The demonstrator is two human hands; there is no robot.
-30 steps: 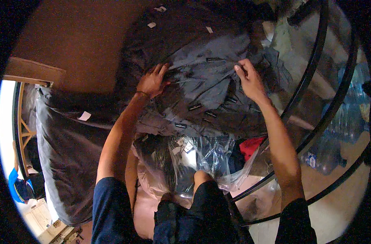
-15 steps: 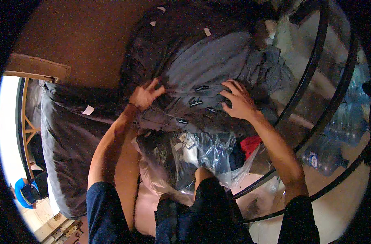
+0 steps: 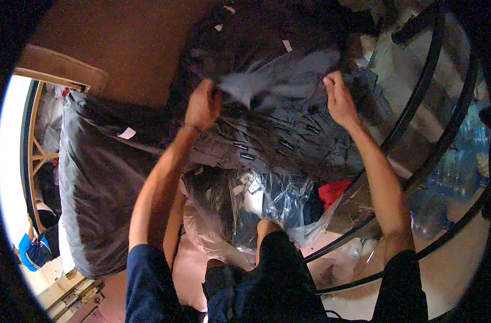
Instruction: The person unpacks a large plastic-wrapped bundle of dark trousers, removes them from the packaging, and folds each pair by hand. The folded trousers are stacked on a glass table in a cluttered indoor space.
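Dark grey garments with small black labels lie piled in front of me. One grey garment [image 3: 288, 75] is stretched between my two hands, its cloth raised in the middle. My left hand [image 3: 204, 105] is closed in a pinch at its left side. On the right, my right hand [image 3: 340, 99] is also closed, fingers pressed together at the cloth's edge. Below the raised cloth, several black labels [image 3: 286, 144] sit on the crumpled grey pile. A clear plastic bag [image 3: 286, 202] lies nearer to me, with white tags and something red [image 3: 332, 194] by it.
Curved black rails [image 3: 433, 70] run along the right, with clear plastic bottles [image 3: 460, 159] beyond. A large dark cloth stack [image 3: 108, 199] with a white tag stands at the left. Farther left, a person in blue [image 3: 27, 253] is partly visible.
Both hands have gone from spread fingers to closed on the grey garment. They have moved up a little and to the right, and the cloth between them has been lifted.
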